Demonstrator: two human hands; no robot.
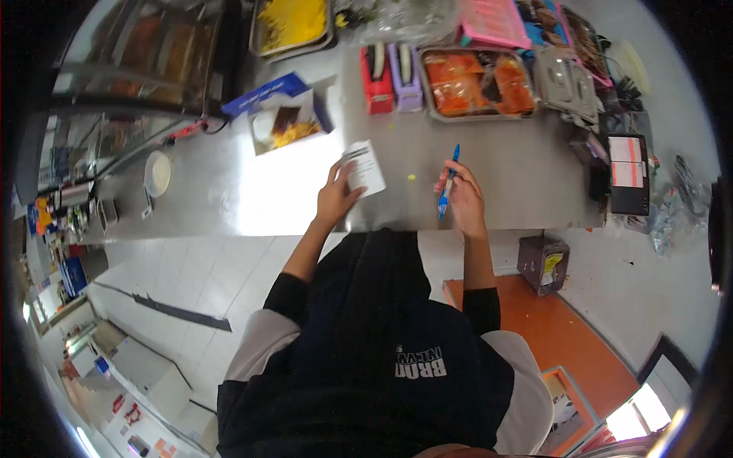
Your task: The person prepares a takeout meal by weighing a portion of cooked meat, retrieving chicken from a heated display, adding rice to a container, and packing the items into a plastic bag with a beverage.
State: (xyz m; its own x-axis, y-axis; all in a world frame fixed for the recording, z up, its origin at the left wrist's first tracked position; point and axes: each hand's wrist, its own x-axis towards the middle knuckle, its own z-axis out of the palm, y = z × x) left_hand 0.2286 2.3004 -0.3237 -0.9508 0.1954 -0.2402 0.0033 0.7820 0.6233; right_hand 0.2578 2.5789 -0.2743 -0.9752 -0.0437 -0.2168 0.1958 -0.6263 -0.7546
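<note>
My left hand (337, 197) holds a white paper slip (369, 172) that bears printed writing, its fingers and thumb along the slip's left side. Whether the slip rests flat on the steel counter (504, 172) or is lifted a little, I cannot tell. In my right hand (467, 200) is a blue ballpoint pen (448, 189), held nearly upright in the fingers near the counter's front edge. Beyond the slip, to the left, sits an open box (262, 143) with a blue lid, holding yellow food, a dark piece and something white.
Red (378, 86) and purple tape dispensers (406, 83) stand behind the slip. Beside them is a metal tray (475, 117) of orange packets. A pan of yellow food (292, 23) is farther back. On the left are a white bowl (157, 173) and a glass display case (149, 68).
</note>
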